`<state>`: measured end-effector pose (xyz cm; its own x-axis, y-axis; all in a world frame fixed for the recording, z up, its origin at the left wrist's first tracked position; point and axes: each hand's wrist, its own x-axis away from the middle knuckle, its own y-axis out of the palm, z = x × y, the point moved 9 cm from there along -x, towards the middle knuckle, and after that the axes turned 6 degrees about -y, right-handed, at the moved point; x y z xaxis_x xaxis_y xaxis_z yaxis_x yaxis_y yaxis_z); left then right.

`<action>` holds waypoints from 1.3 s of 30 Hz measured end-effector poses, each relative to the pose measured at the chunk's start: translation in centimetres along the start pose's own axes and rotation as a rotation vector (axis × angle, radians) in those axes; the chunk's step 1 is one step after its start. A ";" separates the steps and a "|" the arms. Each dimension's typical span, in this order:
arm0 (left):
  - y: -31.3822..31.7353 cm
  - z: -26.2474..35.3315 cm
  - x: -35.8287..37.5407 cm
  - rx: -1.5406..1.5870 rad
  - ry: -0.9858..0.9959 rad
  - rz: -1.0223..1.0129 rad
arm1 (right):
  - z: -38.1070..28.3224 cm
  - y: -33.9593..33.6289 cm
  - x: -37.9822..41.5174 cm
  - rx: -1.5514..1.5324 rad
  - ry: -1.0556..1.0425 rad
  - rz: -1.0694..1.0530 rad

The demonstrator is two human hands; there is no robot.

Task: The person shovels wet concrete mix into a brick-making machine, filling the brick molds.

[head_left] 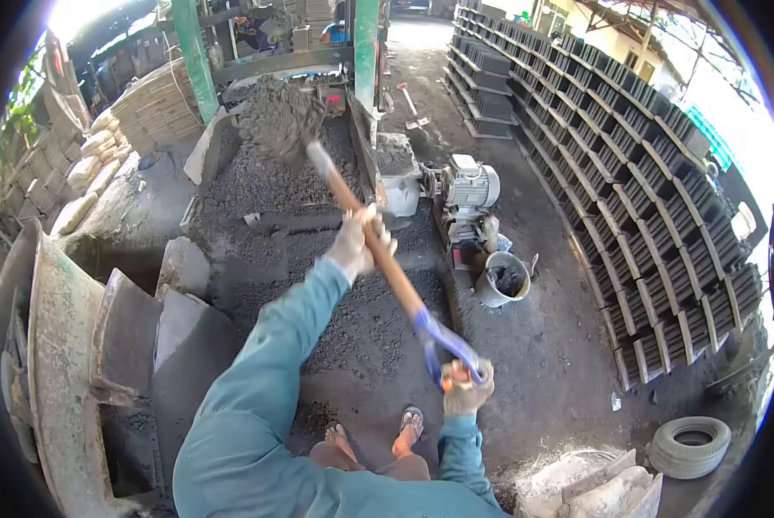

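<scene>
the left hand [358,243], gloved, is wrapped tight around the wooden shaft of a shovel [378,250] about midway along it, and the right hand [466,390], also gloved, is closed on the blue d-grip at the shaft's near end. the shovel is raised, its blade up and away from the person, heaped with dark grey damp mix [276,116] (a full load, piled above the blade edges).

taking the shovel as the landmark: below its blade and shaft spreads a wide bed of the same dark granular mix [318,259] on the ground, reaching back to the person's sandalled feet [377,436]. just right of the shaft's middle sits an electric motor [472,186], with a pale box-shaped hopper [397,168] beside it holding grey mix up to its rim. right of the blue grip stands a grey bucket [501,281], tilted slightly, with dark mix in it; how full it is cannot be told. far right of the shovel run long rows of dark blocks [637,173] stood on racks. left of the shovel is the green rim of a mixer drum [59,345] with worn paddles inside. left of the blade, further back, lie stacked sacks [93,164]. below and right of the grip lies a tyre [689,445].
</scene>
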<state>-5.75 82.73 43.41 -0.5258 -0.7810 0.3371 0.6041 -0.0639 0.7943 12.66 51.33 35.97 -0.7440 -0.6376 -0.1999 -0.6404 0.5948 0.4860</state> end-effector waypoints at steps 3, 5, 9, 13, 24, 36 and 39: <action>1.9 4.4 -2.7 0.115 -0.030 -0.108 | -8.0 11.3 -0.6 0.670 -0.707 -0.360; -1.7 5.6 -3.0 -0.027 0.035 0.083 | -7.8 16.3 1.8 0.709 -1.114 -0.652; -9.5 4.8 -2.4 -0.194 0.151 0.191 | 0.5 17.6 6.6 1.038 -0.980 -1.005; -9.6 0.7 3.6 -0.184 0.110 0.196 | 4.9 7.8 6.7 1.039 -0.758 -0.906; -26.7 -28.7 10.8 0.530 0.017 0.631 | 10.4 -23.5 8.1 0.403 0.923 0.107; -28.7 -76.3 18.1 1.076 -0.791 0.853 | -5.5 -49.4 11.4 1.101 0.972 0.505; -41.4 -72.0 18.9 0.910 -0.476 0.925 | 6.4 -43.9 19.2 0.661 1.158 0.442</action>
<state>2.35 25.91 -19.50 -0.4146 -0.0190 0.9098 0.3389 0.9247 0.1737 25.26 16.11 5.32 -0.5349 -0.1836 0.8247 -0.6089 0.7605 -0.2256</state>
